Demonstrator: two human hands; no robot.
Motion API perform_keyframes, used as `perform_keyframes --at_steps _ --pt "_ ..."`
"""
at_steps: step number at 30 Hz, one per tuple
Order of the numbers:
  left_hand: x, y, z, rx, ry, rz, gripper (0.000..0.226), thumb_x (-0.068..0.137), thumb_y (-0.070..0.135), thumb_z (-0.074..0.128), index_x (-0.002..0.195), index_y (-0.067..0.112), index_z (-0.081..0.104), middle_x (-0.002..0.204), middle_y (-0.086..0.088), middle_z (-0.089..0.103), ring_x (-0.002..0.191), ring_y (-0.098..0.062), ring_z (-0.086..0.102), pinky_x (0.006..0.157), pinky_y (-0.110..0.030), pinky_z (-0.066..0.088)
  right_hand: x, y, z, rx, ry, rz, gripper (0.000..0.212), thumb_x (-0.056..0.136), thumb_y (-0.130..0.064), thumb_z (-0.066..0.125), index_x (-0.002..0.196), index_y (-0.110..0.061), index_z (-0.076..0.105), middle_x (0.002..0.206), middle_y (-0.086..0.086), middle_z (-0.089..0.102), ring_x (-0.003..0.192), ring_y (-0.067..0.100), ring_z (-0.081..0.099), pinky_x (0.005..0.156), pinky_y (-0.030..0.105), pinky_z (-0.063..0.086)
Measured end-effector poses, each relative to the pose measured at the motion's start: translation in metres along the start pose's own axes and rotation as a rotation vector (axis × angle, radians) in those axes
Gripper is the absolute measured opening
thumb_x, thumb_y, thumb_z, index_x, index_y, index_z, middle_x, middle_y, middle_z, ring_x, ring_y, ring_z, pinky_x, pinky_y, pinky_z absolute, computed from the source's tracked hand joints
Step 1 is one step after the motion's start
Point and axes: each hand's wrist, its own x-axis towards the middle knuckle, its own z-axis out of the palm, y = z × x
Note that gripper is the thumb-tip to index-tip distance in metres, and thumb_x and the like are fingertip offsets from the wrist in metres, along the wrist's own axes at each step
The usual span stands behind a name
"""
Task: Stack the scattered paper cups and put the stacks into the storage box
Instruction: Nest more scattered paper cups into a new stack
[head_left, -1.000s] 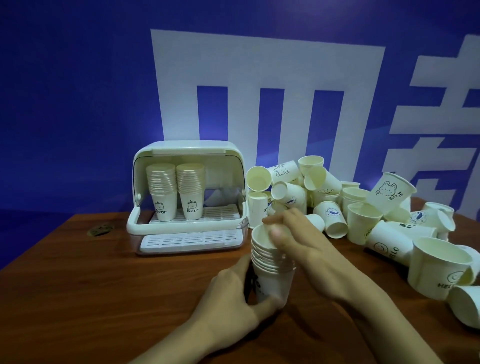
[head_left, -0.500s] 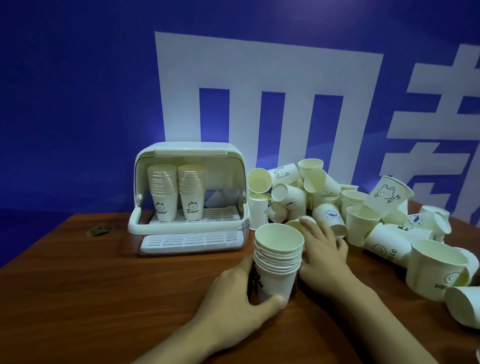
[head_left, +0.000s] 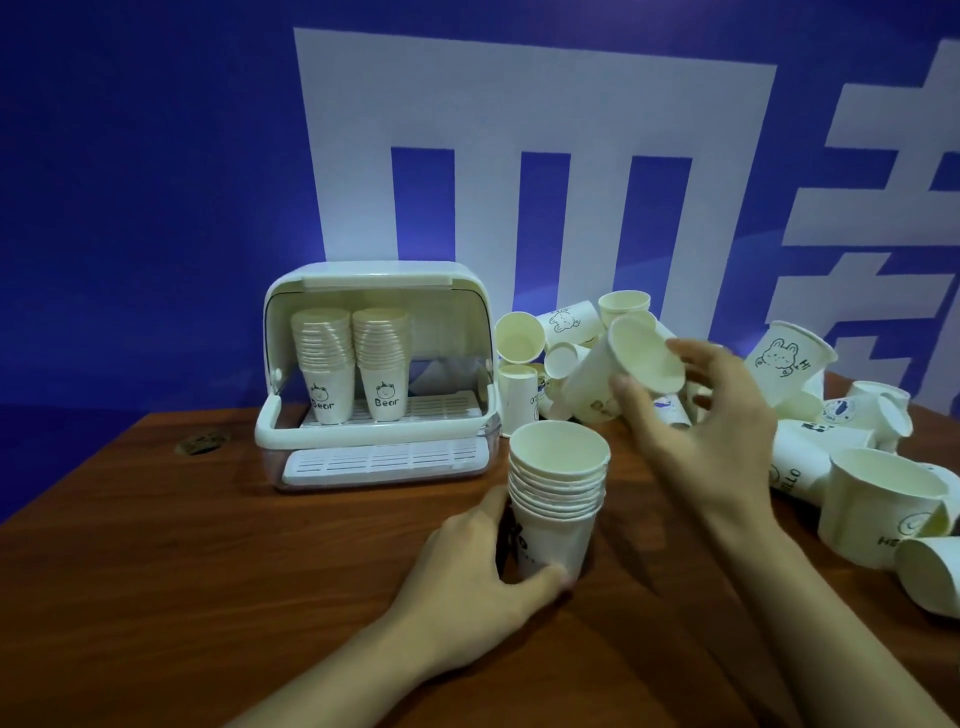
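three cup stacks (head_left: 558, 493), one storage box (head_left: 376, 374), maybe twenty loose cups (head_left: 789, 358).

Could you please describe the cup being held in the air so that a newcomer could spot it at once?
Start at the white storage box on the wooden table, then move right to the scattered cups. Above them the right hand pinches a single cup: the only one lifted and tilted.
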Motion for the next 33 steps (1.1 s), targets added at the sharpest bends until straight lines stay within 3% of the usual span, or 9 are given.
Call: perform_keyframes --at_steps 2,4,7,10,16,21,28,33 --pt "0.001 -0.001 0.0 -0.01 -0.009 0.005 0.062 0.075 0.064 0.076 0.129 0.044 0.054 0.116 0.023 0.071 0.1 0.001 0.064 0.081 -0.022 0.05 0.0 -0.015 -0.007 0.178 0.018 0.04 0.05 0.078 -0.049 0.074 0.117 -0.021 0.06 0.108 -0.017 0.065 0.101 -0.002 0.065 0.088 0.027 0.056" --pt "0.001 -0.002 0.0 -0.022 -0.015 0.006 0.064 0.076 0.064 0.077 0.131 0.045 0.053 0.118 0.025 0.07 0.105 0.004 0.064 0.086 -0.022 0.053 -0.001 -0.025 -0.012 0.293 -0.009 0.027 0.047 0.081 -0.042 0.074 0.118 -0.019 0.058 0.111 -0.016 0.065 0.104 0.002 0.066 0.087 0.026 0.056" --pt "0.0 -0.001 0.0 -0.039 -0.009 0.009 0.065 0.074 0.066 0.077 0.131 0.046 0.053 0.118 0.027 0.071 0.107 0.005 0.065 0.091 -0.026 0.055 -0.005 -0.03 -0.011 0.267 -0.116 -0.085 0.044 0.081 -0.035 0.073 0.118 -0.018 0.059 0.114 -0.01 0.066 0.102 0.012 0.068 0.085 0.033 0.056" --pt "-0.002 0.001 -0.001 -0.068 -0.009 0.014 0.064 0.077 0.061 0.08 0.133 0.045 0.054 0.119 0.027 0.071 0.108 0.006 0.066 0.092 -0.027 0.056 -0.007 -0.028 -0.01 0.247 -0.218 -0.175 0.044 0.079 -0.041 0.068 0.118 -0.022 0.06 0.114 -0.01 0.067 0.101 0.013 0.067 0.085 0.03 0.054" --pt "-0.002 -0.001 0.001 -0.086 0.007 0.026 0.061 0.077 0.059 0.079 0.132 0.044 0.057 0.117 0.025 0.072 0.106 0.004 0.067 0.089 -0.029 0.056 -0.006 -0.028 -0.012 0.347 -0.253 -0.129 0.065 0.077 -0.049 0.067 0.133 -0.018 0.053 0.116 -0.004 0.065 0.108 0.017 0.064 0.087 0.031 0.052" --pt "-0.001 -0.003 0.001 -0.069 -0.004 0.026 0.067 0.076 0.063 0.078 0.135 0.043 0.054 0.121 0.024 0.072 0.109 0.002 0.067 0.093 -0.034 0.057 -0.012 -0.026 -0.007 0.289 -0.409 -0.142 0.066 0.077 -0.054 0.067 0.133 -0.022 0.054 0.113 -0.005 0.068 0.106 0.011 0.066 0.085 0.016 0.049" --pt "0.0 -0.001 0.001 -0.044 0.008 0.027 0.071 0.074 0.063 0.076 0.137 0.043 0.053 0.119 0.021 0.072 0.106 -0.001 0.068 0.092 -0.035 0.057 -0.02 -0.013 0.007 0.082 -0.444 -0.284 0.039 0.085 -0.053 0.06 0.086 -0.016 0.072 0.091 -0.006 0.065 0.088 0.013 0.063 0.073 0.034 0.048" --pt "0.0 -0.003 0.002 -0.047 -0.004 0.002 0.069 0.072 0.065 0.075 0.134 0.044 0.053 0.114 0.021 0.074 0.101 0.001 0.069 0.089 -0.035 0.058 -0.029 -0.011 0.009 0.188 -0.477 -0.18 0.046 0.082 -0.053 0.062 0.113 -0.018 0.063 0.104 -0.006 0.069 0.102 0.014 0.066 0.085 0.034 0.053"
